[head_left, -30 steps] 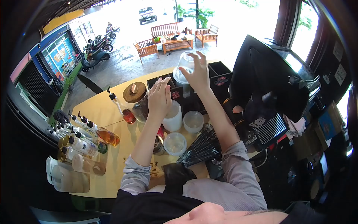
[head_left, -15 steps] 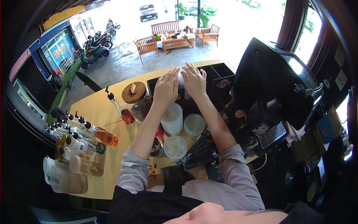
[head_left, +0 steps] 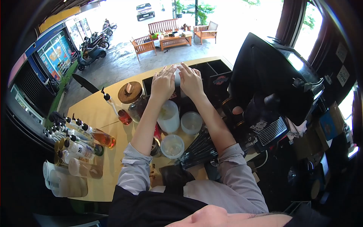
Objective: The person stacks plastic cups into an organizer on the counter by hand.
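Both arms reach forward over the counter to a clear cup (head_left: 177,77) on the black mat. My left hand (head_left: 163,84) is against the cup's left side, its fingertips at the rim. From the right, my right hand (head_left: 191,80) presses on it with bent fingers. The palms and the cup's lower part are hidden. Below the hands, between the forearms, stand a tall white translucent container (head_left: 168,118), a clear round tub (head_left: 191,123) and another tub (head_left: 172,146). Beside my left forearm is a glass jar with a wooden lid (head_left: 129,92).
Pump bottles (head_left: 103,137) and a translucent pitcher (head_left: 68,181) crowd the left side. A pump bottle with red syrup (head_left: 124,116) stands near the jar. At right are a large black machine (head_left: 264,72) and a drip grate (head_left: 274,131). Black wrapped straws (head_left: 198,149) lie near my body.
The whole view has shifted slightly, so the counter and hands appear a little further left. Both hands stay at the cup with nearly the same pose.
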`<state>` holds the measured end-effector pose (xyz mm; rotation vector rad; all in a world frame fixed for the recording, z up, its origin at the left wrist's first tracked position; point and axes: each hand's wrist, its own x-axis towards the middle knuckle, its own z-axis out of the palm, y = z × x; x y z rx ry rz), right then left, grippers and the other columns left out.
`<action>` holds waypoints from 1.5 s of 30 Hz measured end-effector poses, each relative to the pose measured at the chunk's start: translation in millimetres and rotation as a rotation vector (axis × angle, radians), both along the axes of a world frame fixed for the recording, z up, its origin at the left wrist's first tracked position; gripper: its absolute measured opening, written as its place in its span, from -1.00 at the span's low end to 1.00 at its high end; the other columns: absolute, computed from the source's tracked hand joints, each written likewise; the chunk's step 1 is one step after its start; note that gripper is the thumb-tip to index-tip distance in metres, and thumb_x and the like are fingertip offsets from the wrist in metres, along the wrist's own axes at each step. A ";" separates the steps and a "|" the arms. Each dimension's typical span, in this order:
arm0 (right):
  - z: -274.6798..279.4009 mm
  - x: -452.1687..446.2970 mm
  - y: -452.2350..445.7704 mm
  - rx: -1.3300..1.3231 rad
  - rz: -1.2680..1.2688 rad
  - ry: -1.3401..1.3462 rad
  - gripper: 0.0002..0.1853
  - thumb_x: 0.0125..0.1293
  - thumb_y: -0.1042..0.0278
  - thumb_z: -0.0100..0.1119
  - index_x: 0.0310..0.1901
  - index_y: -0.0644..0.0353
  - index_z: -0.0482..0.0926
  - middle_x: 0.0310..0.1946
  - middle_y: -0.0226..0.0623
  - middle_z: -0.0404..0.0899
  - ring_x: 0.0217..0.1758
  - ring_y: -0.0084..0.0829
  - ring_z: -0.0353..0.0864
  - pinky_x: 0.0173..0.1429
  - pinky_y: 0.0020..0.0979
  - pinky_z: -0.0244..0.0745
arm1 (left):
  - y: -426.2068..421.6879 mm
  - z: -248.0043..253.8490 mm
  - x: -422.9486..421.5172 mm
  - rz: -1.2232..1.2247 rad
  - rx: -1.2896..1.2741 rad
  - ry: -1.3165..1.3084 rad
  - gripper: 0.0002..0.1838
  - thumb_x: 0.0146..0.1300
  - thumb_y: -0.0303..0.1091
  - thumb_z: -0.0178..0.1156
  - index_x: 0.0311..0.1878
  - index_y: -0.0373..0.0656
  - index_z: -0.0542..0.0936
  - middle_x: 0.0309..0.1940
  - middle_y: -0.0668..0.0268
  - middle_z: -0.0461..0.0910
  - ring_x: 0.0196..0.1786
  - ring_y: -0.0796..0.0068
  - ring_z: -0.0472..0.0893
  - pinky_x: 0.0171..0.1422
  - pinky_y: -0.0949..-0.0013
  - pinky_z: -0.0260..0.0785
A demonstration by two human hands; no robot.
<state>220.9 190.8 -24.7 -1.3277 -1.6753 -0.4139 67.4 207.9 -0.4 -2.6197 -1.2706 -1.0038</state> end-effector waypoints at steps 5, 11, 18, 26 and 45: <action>6.9 1.0 -2.6 -0.088 -0.001 -0.008 -0.64 0.49 0.27 -0.01 0.26 0.04 0.52 0.35 -0.20 0.48 0.30 -0.19 0.54 0.40 -0.01 0.29 | -3.5 5.6 0.1 0.058 -0.006 0.091 -0.49 0.57 -0.13 -0.24 0.50 0.09 0.36 0.51 0.37 0.32 0.59 0.17 0.19 0.62 -0.14 -0.05; 18.7 11.0 -25.2 -0.252 -0.065 0.005 -0.36 0.45 0.18 0.04 0.53 0.05 0.22 0.62 0.06 -0.12 0.63 0.15 0.01 0.56 0.12 0.04 | -34.8 19.5 -19.1 0.087 0.009 0.082 -0.48 0.57 -0.12 -0.27 0.52 0.11 0.33 0.55 0.43 0.25 0.63 0.18 0.11 0.65 -0.18 -0.14; 12.8 -3.9 -126.9 -0.053 0.182 0.388 -0.23 0.31 0.26 0.20 0.53 0.16 0.16 0.59 0.24 -0.16 0.59 0.25 0.03 0.57 0.01 0.09 | -136.3 8.6 -60.9 -0.100 0.036 -0.225 -0.50 0.54 -0.26 -0.20 0.48 -0.04 0.37 0.49 0.24 0.33 0.59 0.11 0.19 0.62 -0.15 -0.03; -27.8 -48.7 -215.5 -0.280 0.500 0.541 -0.25 0.26 0.39 0.28 0.48 0.11 0.25 0.57 -0.05 0.09 0.61 -0.07 0.12 0.55 -0.16 0.14 | -217.8 -53.2 -82.3 -0.003 -0.057 -0.214 -0.50 0.51 -0.27 -0.16 0.46 -0.08 0.40 0.49 0.20 0.33 0.59 0.10 0.19 0.62 -0.10 -0.05; -115.6 -74.9 -235.5 -0.545 0.383 0.458 0.20 -0.18 0.02 0.69 0.46 0.28 0.17 0.24 0.03 0.38 0.36 -0.03 0.33 0.44 -0.09 0.27 | -240.8 -124.5 -108.8 0.239 -0.161 -0.040 -0.51 0.48 -0.28 -0.13 0.42 -0.09 0.45 0.48 0.28 0.35 0.62 0.11 0.11 0.64 -0.22 -0.32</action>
